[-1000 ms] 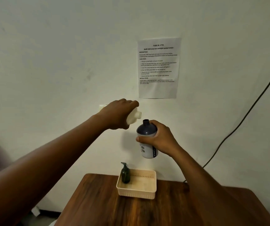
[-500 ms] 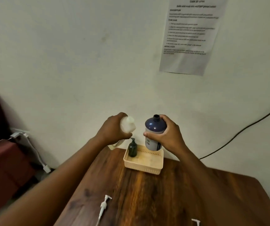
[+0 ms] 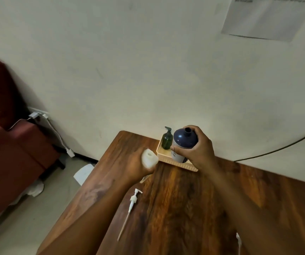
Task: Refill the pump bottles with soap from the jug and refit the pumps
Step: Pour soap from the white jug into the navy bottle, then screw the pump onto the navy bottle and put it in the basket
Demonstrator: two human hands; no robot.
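Both hands have dropped toward the wooden table [image 3: 194,208]: left hand [image 3: 137,166] wrapped around the white jug [image 3: 149,159], right hand [image 3: 196,150] clasping the round-shouldered navy bottle [image 3: 184,140] over the cream basket [image 3: 188,165].

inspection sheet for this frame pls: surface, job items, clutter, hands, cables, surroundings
Surface: wooden table, against the wall, no spill seen.
Job's things: navy bottle, neck open, over the cream basket; green pump bottle upright in the basket, pump fitted; white jug, mouth open; loose white pump lying on the table; a second white part at the near edge, partly hidden.
Clutter: papers on the floor.
Hands: left hand holds the jug; right hand holds the navy bottle.
Cables: white charger cable at left; black cable along the wall.
Surroundings: maroon sofa; printed sheet on the wall.
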